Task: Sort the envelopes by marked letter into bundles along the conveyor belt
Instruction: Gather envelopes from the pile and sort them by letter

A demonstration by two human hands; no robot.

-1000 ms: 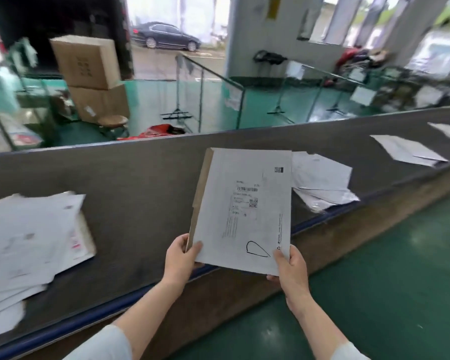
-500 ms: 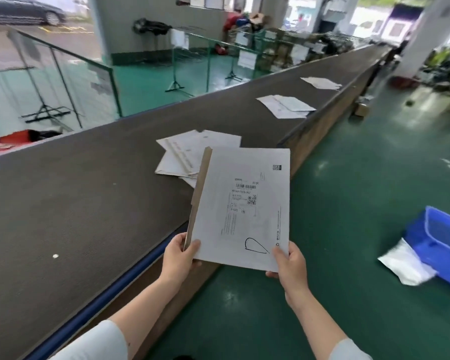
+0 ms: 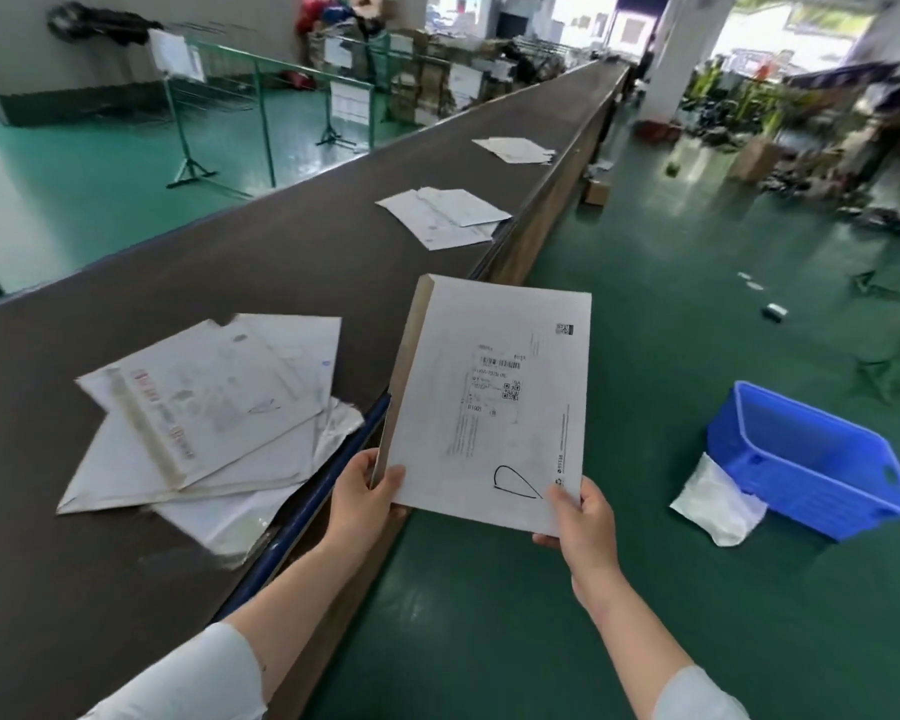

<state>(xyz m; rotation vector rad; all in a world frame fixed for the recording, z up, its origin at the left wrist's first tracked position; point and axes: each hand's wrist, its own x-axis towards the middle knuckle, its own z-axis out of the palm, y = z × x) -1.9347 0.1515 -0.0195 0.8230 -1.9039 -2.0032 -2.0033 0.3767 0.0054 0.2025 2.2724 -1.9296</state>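
Note:
I hold a white envelope (image 3: 494, 402) upright in front of me, over the belt's near edge. It carries a printed label and a hand-drawn black "D" near its lower edge. My left hand (image 3: 359, 498) grips its lower left corner, and my right hand (image 3: 585, 519) grips the lower right corner. On the dark conveyor belt (image 3: 261, 252) to my left lies a bundle of white envelopes (image 3: 204, 413). A second bundle (image 3: 445, 215) lies farther along the belt, and a third bundle (image 3: 515, 149) beyond that.
A blue plastic crate (image 3: 806, 459) stands on the green floor at my right, with a white bag (image 3: 718, 504) against it. Green metal barriers (image 3: 261, 111) run behind the belt. Boxes and clutter crowd the far right. A cardboard box (image 3: 595, 191) sits beside the belt frame.
My view has swung right along the belt. The big stack at the left has left the frame, and the nearest bundle now lies at my left. Both hands keep the same hold on the envelope.

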